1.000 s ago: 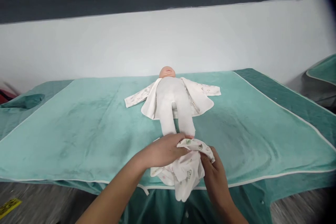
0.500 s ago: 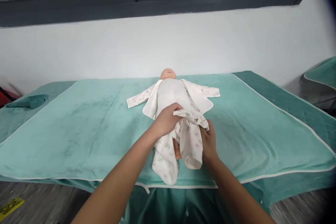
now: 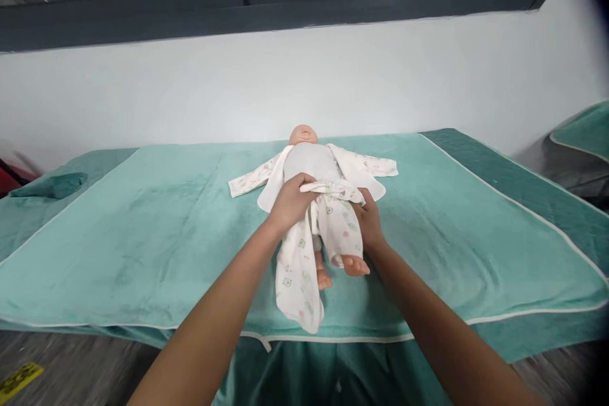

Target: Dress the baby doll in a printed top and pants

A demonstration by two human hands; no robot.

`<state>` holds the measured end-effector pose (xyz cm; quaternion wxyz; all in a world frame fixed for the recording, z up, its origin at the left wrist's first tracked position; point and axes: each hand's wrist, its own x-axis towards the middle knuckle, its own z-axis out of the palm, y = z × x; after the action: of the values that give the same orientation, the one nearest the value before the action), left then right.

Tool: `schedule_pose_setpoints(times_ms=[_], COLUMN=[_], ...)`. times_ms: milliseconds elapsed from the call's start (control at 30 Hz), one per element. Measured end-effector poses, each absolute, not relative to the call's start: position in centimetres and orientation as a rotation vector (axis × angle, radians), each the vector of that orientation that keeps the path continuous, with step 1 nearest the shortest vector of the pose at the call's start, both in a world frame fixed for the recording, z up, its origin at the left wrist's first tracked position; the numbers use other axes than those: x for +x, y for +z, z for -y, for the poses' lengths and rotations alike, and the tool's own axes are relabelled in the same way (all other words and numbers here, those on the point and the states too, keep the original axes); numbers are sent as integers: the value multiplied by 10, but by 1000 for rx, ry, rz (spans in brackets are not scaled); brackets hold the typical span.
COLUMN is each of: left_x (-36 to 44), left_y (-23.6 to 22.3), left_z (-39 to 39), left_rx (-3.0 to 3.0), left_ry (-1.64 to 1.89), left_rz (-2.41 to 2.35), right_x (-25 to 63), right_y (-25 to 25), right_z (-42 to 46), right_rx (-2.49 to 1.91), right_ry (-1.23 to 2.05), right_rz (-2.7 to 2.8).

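Observation:
A baby doll (image 3: 314, 162) lies on its back, head toward the wall, on a green sheet. White printed baby pants (image 3: 340, 225) are bunched at its hips. My left hand (image 3: 292, 202) grips the waistband on the left side, and my right hand (image 3: 368, 219) holds it on the right. One doll foot (image 3: 356, 265) sticks out of the right pant leg. The other foot (image 3: 323, 279) is bare, beside the left pant leg, which hangs loose and flat. An open white jacket (image 3: 368, 181) with printed sleeves lies spread under the doll's torso.
The green sheet (image 3: 166, 235) with white piping covers the bed, its front edge hanging down close to me. A white wall (image 3: 304, 82) and a dark window frame (image 3: 304, 6) stand behind. Folded green fabric (image 3: 583, 130) sits at the far right.
Both hands have drawn the waistband up toward the doll's torso and slightly left. The doll's foot has come out of the right pant leg's end.

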<state>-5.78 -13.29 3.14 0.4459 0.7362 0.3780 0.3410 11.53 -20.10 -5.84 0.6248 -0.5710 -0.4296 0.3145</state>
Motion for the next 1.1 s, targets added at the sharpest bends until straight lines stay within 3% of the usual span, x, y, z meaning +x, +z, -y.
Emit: schedule_pose_setpoints(times_ms=[133, 233, 533, 767, 1100], left_x=[-84, -90, -70, -89, -54], left_y=[34, 34, 31, 34, 26], left_z=[132, 134, 147, 137, 138], left_rx=[1655, 1576, 1316, 1478, 1429], left_ry=[581, 616, 753, 510, 1047], left_rz=[-778, -704, -658, -626, -821], right_x=[121, 114, 102, 121, 101], right_y=[-43, -14, 35, 31, 33], right_z=[214, 225, 196, 192, 184], right_rx=[-1312, -1269, -1318, -1081, -1036], right_ry=[675, 630, 1056, 1353, 1521], right_rz=[1122, 1379, 1598, 1351, 1535])
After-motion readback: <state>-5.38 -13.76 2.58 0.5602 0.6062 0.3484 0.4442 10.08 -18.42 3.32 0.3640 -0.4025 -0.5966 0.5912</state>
